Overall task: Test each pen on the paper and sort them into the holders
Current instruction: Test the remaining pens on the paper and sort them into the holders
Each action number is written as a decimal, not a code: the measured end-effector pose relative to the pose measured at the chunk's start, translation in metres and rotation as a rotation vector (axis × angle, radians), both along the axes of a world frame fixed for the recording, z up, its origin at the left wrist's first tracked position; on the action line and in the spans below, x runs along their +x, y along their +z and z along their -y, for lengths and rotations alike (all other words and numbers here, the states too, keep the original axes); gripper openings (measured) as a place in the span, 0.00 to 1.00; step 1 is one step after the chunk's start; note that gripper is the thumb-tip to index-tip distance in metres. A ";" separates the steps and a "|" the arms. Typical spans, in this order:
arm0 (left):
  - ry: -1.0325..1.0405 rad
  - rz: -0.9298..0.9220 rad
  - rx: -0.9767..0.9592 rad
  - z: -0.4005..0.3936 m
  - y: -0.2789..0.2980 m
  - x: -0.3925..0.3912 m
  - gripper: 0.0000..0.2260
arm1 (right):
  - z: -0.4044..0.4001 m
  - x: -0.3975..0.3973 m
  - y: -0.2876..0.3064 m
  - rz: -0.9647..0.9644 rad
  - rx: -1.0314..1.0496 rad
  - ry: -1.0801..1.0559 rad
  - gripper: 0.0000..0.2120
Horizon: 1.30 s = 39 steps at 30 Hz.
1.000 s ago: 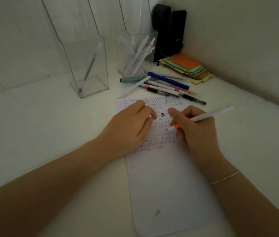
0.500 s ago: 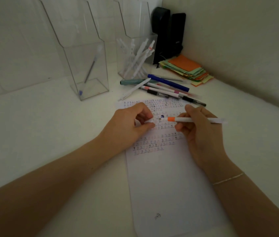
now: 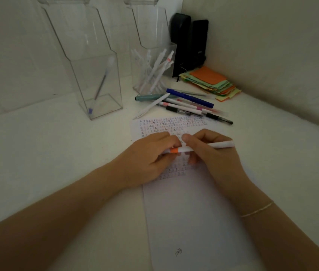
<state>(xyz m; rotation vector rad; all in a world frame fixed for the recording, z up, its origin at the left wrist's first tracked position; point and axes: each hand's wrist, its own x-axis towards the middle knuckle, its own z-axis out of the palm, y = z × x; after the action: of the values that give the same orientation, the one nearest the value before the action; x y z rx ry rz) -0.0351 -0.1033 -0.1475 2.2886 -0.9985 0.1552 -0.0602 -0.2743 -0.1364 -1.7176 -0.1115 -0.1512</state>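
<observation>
Over the upper half of the paper (image 3: 193, 212), both hands pinch the white pen (image 3: 199, 147), the left hand (image 3: 150, 159) at its orange-banded end and the right hand (image 3: 213, 153) around the barrel, so a misaligned cap could smear ink on fingers.

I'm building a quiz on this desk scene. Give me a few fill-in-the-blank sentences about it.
1. The white pen held by both hands has a band coloured ____.
2. The left holder contains ____ pen.
3. The sticky notes have a top sheet coloured ____.
4. The right hand has a thin ____ at its wrist.

Missing words: orange; one; orange; bracelet
</observation>
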 end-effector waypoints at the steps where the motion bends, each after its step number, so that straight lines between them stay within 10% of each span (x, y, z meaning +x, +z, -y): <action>1: -0.001 -0.020 -0.018 0.000 0.001 -0.001 0.06 | -0.001 -0.001 0.002 0.001 0.000 0.015 0.12; 5: 0.135 -0.116 -0.156 -0.002 0.004 -0.002 0.10 | 0.002 -0.001 0.008 -0.052 0.304 -0.157 0.23; 12: 0.442 -0.218 -0.265 0.014 0.007 -0.008 0.29 | -0.017 0.001 -0.001 0.150 -0.049 -0.220 0.19; 23: 0.401 -0.042 -0.295 0.025 0.013 -0.009 0.17 | 0.019 -0.015 0.032 -0.027 -0.057 0.079 0.07; 35: -0.044 0.117 0.021 0.182 0.015 -0.053 0.05 | 0.204 -0.140 0.031 0.365 -0.237 -1.058 0.09; 39: -0.144 0.202 0.095 0.231 0.009 -0.065 0.10 | 0.249 -0.174 -0.025 0.079 -0.527 -1.168 0.12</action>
<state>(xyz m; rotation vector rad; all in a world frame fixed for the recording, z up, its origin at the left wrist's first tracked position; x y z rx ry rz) -0.0998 -0.3339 -0.1387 2.3096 -1.2950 0.2880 -0.2338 -0.5235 -0.1613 -2.0993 0.8837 -1.1248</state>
